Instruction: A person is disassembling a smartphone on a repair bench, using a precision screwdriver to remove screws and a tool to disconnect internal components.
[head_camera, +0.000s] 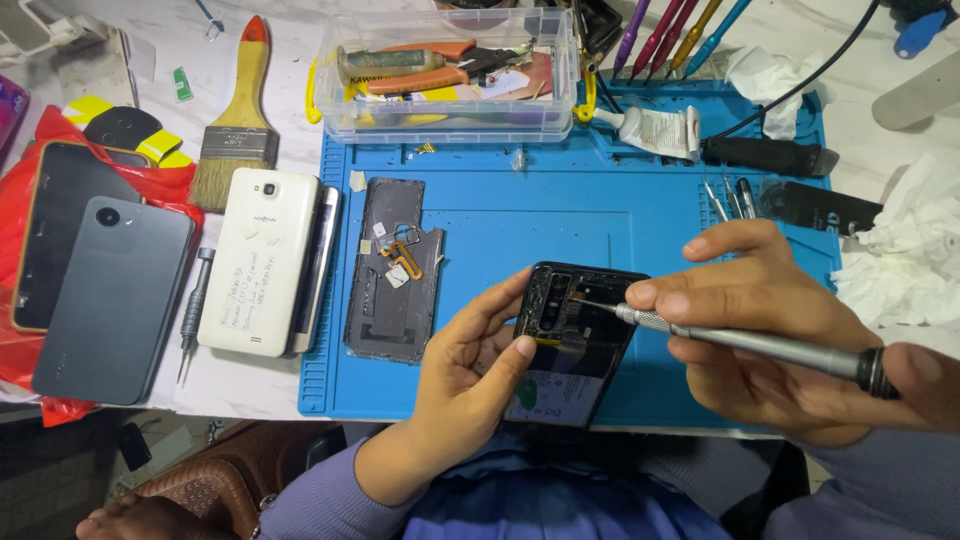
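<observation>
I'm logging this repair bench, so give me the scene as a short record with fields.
left hand: steadies an opened black phone by its edge
right hand: fingers grip a grey screwdriver, tip on the phone's upper part
surface: blue work mat
beside it: removed back cover, white phone, paintbrush, clear tool box

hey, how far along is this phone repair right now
Done: the dark back cover is already off and lies on the blue work mat. In hand: the left hand steadies the opened black phone while the right hand holds a slim metal screwdriver, tip at the upper inner plate. Left: the internals still look in place, nothing else removed.
</observation>
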